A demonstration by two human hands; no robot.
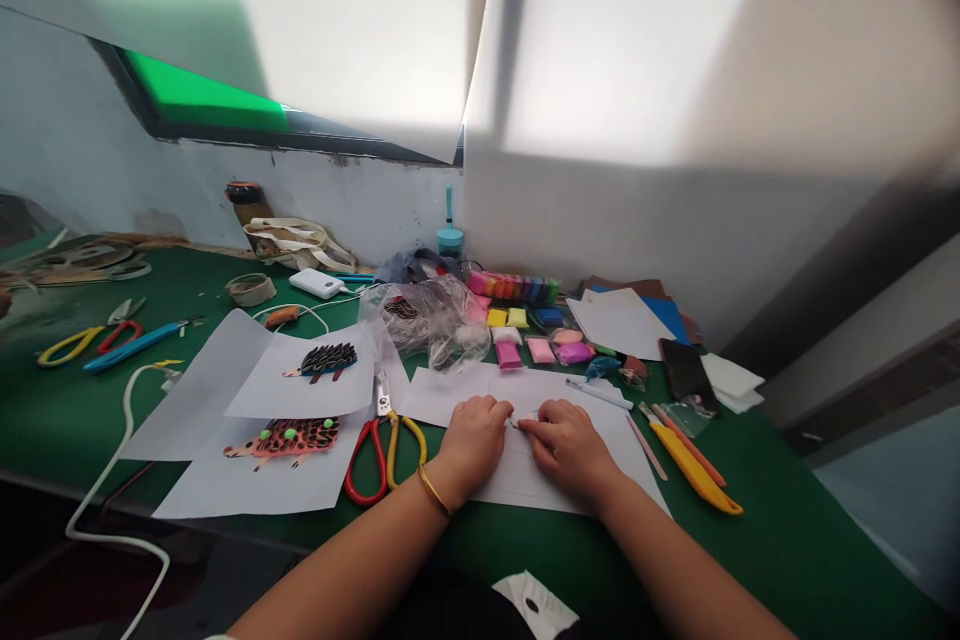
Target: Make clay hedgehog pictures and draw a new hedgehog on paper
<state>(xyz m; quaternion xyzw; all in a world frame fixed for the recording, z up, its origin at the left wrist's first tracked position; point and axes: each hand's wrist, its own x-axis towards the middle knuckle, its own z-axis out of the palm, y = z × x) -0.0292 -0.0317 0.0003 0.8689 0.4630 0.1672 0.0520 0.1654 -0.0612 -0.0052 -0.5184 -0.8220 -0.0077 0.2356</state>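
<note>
Both hands rest over white paper [517, 485] at the front of the green table. My left hand [474, 442], with a gold bangle at the wrist, has its fingers curled and pressed together. My right hand [568, 450] faces it, thumb and index finger closed in a pinch. Between the fingertips shows a tiny bluish bit, too small to name. A pen [600, 393] lies on the paper just beyond the right hand. Scissors [386, 445] with red and yellow handles lie left of my left wrist.
Packets of coloured clay [540, 350] lie behind the hands. Hedgehog pictures on paper [289, 440] are at left. A yellow cutter [694, 468] lies at right. Pliers [135, 345] and a white cable [120, 450] are far left. A plastic bag [450, 320] sits at the back.
</note>
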